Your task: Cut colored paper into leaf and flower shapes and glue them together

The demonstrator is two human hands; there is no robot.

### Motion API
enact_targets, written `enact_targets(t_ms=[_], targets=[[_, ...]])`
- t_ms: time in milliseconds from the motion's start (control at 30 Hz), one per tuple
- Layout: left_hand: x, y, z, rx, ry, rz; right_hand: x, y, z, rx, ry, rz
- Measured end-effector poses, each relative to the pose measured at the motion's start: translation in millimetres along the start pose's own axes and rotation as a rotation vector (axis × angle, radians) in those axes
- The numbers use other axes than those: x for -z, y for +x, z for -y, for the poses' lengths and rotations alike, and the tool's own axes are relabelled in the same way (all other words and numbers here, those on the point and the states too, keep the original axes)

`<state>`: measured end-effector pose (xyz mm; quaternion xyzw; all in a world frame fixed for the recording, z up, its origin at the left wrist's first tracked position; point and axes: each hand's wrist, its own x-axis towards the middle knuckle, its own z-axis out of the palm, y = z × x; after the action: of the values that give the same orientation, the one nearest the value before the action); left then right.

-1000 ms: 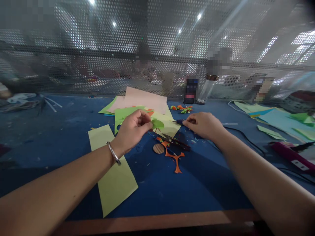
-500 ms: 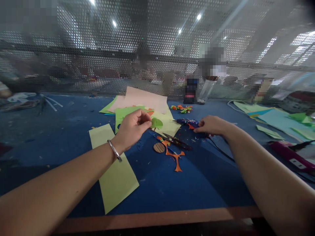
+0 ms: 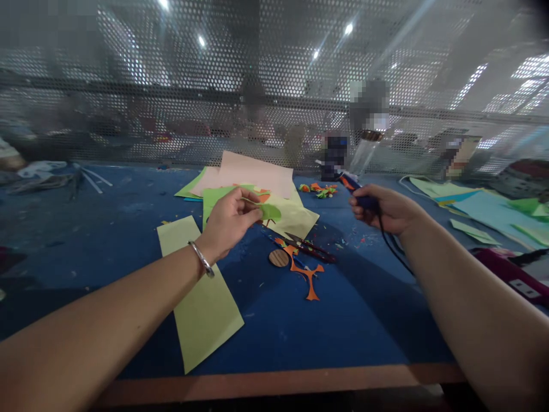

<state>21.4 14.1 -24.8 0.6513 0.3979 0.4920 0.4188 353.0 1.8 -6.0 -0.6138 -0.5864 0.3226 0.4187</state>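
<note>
The left hand (image 3: 227,220) pinches a green paper piece (image 3: 271,213) over the sheets (image 3: 295,216); the right hand (image 3: 388,209) curls its fingers around a corded tool (image 3: 365,200) above the surface (image 3: 274,337). A light edge pinch and slack cord (image 3: 395,256) help.

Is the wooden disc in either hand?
No, the disc lies on the table; the left hand holds green paper, the right hand a corded tool.

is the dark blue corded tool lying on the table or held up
Held up: the right hand is closed around the dark blue corded tool, its tip raised above the blue tabletop.
</note>
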Motion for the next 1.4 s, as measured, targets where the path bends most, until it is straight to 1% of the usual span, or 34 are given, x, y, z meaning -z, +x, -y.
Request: enact_targets(t_ms=[67, 167, 233, 400, 500, 533, 600, 667, 733, 800, 867, 1000, 1233, 1400], targets=[[-0.1, 1, 1, 0.030, -0.009, -0.016, 2, -7, 12, 0.025, 0.148, 0.034], [-0.1, 3, 4, 0.074, -0.038, -0.027, -1, -17, 28, 0.080, 0.358, 0.022], [-0.3, 4, 6, 0.090, -0.080, -0.018, -5, -22, 35, 0.132, 0.437, 0.010], [-2.5, 3, 6, 0.158, -0.145, -0.017, -13, -29, 45, 0.280, 0.272, -0.118], [-4.8, 1, 2, 0.208, -0.160, -0.014, -16, -30, 48, 0.280, 0.271, -0.124], [-5.4, 1, 1, 0.223, -0.167, -0.009, -16, -30, 49, 0.267, 0.325, -0.111], [-6.0, 1, -1, 0.255, -0.186, -0.003, -18, -32, 50, 0.257, 0.527, -0.054], [-5.9, 1, -1, 0.285, -0.208, 0.006, -19, -34, 52, 0.267, 0.781, 0.043], [-5.2, 2, 0, 0.304, -0.229, 0.014, -21, -36, 53, 0.265, 0.979, 0.138], [-4.4, 3, 2, 0.310, -0.249, 0.023, -22, -38, 53, 0.244, 1.090, 0.194], [-4.1, 3, 2, 0.317, -0.275, 0.025, -23, -40, 55, 0.230, 1.142, 0.215], [-4.8, 0, -1, 0.335, -0.308, 0.020, -25, -46, 59, 0.244, 1.127, 0.229], [-5.4, -3, -8, 0.330, -0.329, 0.018, -32, -55, 67, 0.313, 0.882, 0.155], [-4.5, -3, -6, 0.277, -0.364, 0.020, -38, -53, 63, 0.300, 0.731, 0.206]])
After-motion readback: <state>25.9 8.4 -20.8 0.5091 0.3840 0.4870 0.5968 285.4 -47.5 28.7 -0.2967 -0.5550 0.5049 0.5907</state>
